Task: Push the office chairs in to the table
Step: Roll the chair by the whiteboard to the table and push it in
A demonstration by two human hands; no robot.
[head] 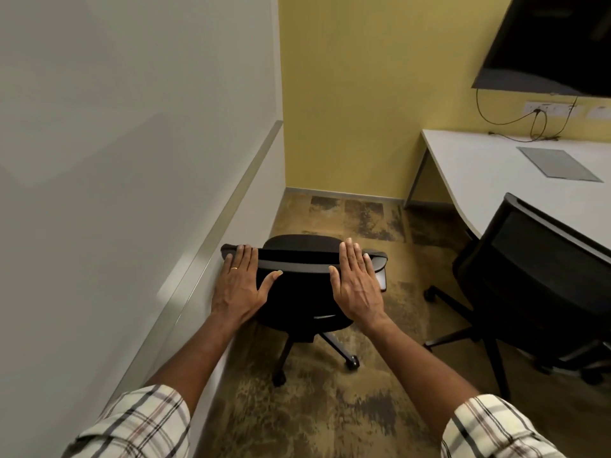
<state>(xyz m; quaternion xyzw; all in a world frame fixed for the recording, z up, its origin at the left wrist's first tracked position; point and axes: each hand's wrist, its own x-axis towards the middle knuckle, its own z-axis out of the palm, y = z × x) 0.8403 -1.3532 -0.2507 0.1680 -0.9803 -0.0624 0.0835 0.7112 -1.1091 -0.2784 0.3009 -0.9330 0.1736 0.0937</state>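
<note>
While left hand and right hand lie flat on chair, wall alongside.

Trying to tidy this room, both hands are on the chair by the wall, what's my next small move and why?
Probably swing the chair rightward toward the table: left hand and right hand rest flat on its backrest, which faces the corner.

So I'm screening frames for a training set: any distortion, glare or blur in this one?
Head view: wide-angle bending curves the wall rail and table edge; soft glare patches sit on the white wall; the TV screen is near black with a faint reflection; the left hand and right hand on the chair back look fairly sharp; the edges look softer.
</note>
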